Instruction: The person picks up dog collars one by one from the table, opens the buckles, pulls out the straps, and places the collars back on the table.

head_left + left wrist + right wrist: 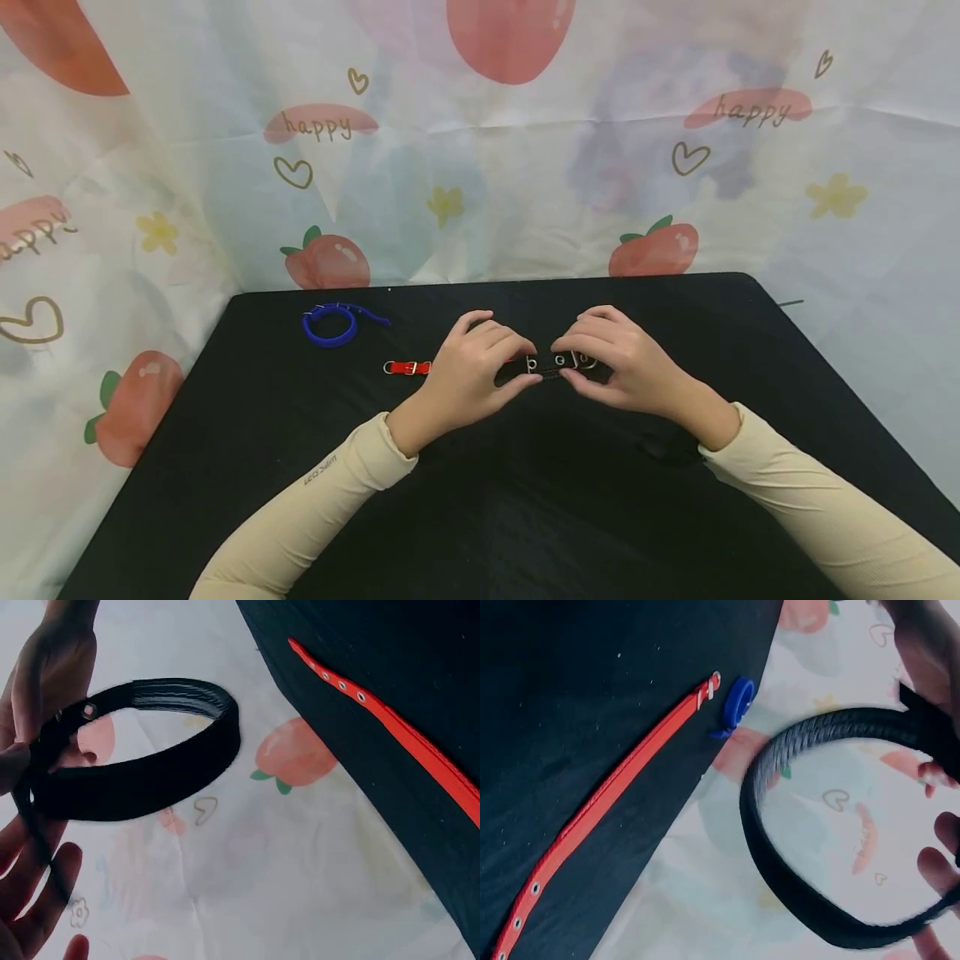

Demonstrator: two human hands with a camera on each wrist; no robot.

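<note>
Black collar with metal eyelets [150, 782], bent into loop, held between my two hands above black table [525, 517]. My left hand [474, 360] pinches one side of strap between thumb and fingers; my right hand [626, 357], just beside it, pinches other side same way, metal hardware showing at fingers. Red collar [422, 367] with buckle lies stretched out, partly hidden behind left hand. Blue collar [330, 342], coiled, tail loose, lies at table's far left.
</note>
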